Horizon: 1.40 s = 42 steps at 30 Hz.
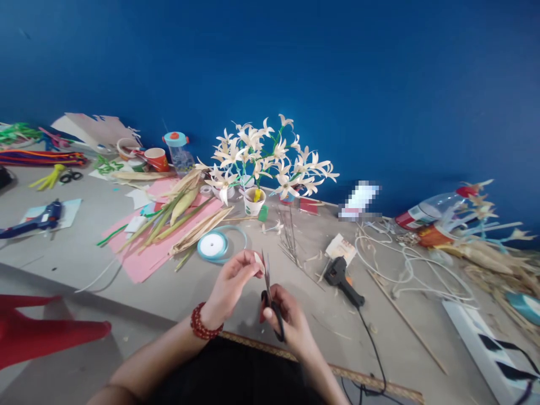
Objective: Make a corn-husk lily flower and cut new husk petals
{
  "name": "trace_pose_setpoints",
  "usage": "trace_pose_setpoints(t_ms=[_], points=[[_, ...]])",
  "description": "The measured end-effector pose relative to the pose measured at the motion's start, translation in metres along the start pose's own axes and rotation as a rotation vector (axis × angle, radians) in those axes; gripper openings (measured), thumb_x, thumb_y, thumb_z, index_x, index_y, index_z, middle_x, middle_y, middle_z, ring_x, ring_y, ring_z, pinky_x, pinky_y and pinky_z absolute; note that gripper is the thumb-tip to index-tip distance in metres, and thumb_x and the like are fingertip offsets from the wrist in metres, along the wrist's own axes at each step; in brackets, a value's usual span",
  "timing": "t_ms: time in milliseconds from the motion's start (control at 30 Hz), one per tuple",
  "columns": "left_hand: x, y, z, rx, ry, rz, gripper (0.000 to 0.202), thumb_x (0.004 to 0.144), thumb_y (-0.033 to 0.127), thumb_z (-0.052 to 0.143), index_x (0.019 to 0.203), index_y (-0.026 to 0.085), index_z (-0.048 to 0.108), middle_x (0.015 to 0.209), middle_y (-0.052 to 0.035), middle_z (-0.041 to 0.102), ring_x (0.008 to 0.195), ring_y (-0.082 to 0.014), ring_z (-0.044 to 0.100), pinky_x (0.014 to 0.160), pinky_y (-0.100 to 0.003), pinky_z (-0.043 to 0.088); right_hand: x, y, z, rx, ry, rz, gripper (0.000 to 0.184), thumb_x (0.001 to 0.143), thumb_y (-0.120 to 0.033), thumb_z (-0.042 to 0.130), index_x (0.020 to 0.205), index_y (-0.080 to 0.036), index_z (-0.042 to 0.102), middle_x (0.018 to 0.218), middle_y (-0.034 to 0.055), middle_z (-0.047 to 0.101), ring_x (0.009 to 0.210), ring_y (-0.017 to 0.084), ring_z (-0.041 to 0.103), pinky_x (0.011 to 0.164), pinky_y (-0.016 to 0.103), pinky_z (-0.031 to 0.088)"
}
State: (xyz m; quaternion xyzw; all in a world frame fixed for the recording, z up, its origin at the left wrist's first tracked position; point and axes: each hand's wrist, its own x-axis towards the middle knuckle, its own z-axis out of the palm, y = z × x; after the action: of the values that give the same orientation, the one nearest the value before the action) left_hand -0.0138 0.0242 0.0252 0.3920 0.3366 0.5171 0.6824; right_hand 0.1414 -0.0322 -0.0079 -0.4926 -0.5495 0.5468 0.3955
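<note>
My left hand [233,284], with a red bead bracelet on its wrist, pinches a small pale strip of husk [259,261] between thumb and fingertips. My right hand [288,318] grips black-handled scissors [270,298], fingers through the loops, blades pointing up against the strip. Both hands hover over the grey floor just in front of my lap. A white ribbon spool [212,246] lies just beyond my left hand, and a black glue gun [342,278] lies to the right of my right hand.
A bunch of cream husk flowers [265,157] stands in a paper cup [255,201] by the blue wall. Corn husks [181,216] lie on pink paper [147,253]. A blue glue gun [36,220] is at left, a white power strip [485,343] and cords at right.
</note>
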Motion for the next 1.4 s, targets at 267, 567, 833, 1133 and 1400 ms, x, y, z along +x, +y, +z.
trace_pose_setpoints(t_ms=[267, 567, 833, 1133, 1400], points=[[0.001, 0.0, 0.004, -0.014, 0.024, 0.003, 0.013, 0.085, 0.024, 0.063, 0.076, 0.017, 0.057, 0.083, -0.0011, 0.057, 0.076, -0.0132, 0.054, 0.076, -0.027, 0.045, 0.0, -0.004, 0.002, 0.028, 0.001, 0.027, 0.053, 0.074, -0.072, 0.065, 0.076, -0.021, 0.048, 0.062, -0.004, 0.049, 0.057, 0.013, 0.046, 0.056, 0.024, 0.036], [0.0, -0.001, 0.006, -0.02, 0.036, 0.004, 0.013, 0.086, 0.023, 0.063, 0.076, 0.017, 0.057, 0.083, -0.0011, 0.057, 0.076, -0.0128, 0.053, 0.075, -0.027, 0.045, 0.0, -0.002, 0.002, 0.094, -0.012, 0.06, 0.055, 0.072, -0.073, 0.066, 0.074, -0.022, 0.044, 0.058, -0.005, 0.048, 0.053, 0.012, 0.047, 0.052, 0.024, 0.034], [-0.001, -0.002, 0.008, -0.077, 0.072, 0.007, 0.017, 0.085, 0.027, 0.064, 0.073, 0.018, 0.056, 0.079, 0.0003, 0.056, 0.073, -0.0122, 0.052, 0.073, -0.026, 0.044, 0.0, -0.004, 0.007, 0.144, -0.026, 0.03, 0.053, 0.076, -0.071, 0.065, 0.076, -0.021, 0.048, 0.061, -0.0033, 0.053, 0.054, 0.012, 0.051, 0.054, 0.024, 0.037], [0.0, -0.004, 0.01, -0.117, 0.102, 0.018, 0.018, 0.085, 0.024, 0.064, 0.072, 0.018, 0.053, 0.081, 0.0011, 0.055, 0.073, -0.0113, 0.051, 0.073, -0.025, 0.043, 0.004, -0.002, 0.01, 0.2, -0.028, 0.004, 0.05, 0.078, -0.068, 0.065, 0.077, -0.021, 0.048, 0.059, -0.0035, 0.055, 0.051, 0.011, 0.048, 0.051, 0.022, 0.034], [-0.001, -0.005, 0.01, -0.14, 0.111, 0.029, 0.018, 0.086, 0.023, 0.064, 0.073, 0.017, 0.053, 0.08, 0.0013, 0.054, 0.073, -0.0108, 0.051, 0.072, -0.024, 0.042, 0.004, 0.002, 0.011, 0.195, -0.016, 0.033, 0.051, 0.076, -0.069, 0.066, 0.075, -0.022, 0.046, 0.055, -0.0044, 0.053, 0.047, 0.011, 0.047, 0.049, 0.022, 0.033]])
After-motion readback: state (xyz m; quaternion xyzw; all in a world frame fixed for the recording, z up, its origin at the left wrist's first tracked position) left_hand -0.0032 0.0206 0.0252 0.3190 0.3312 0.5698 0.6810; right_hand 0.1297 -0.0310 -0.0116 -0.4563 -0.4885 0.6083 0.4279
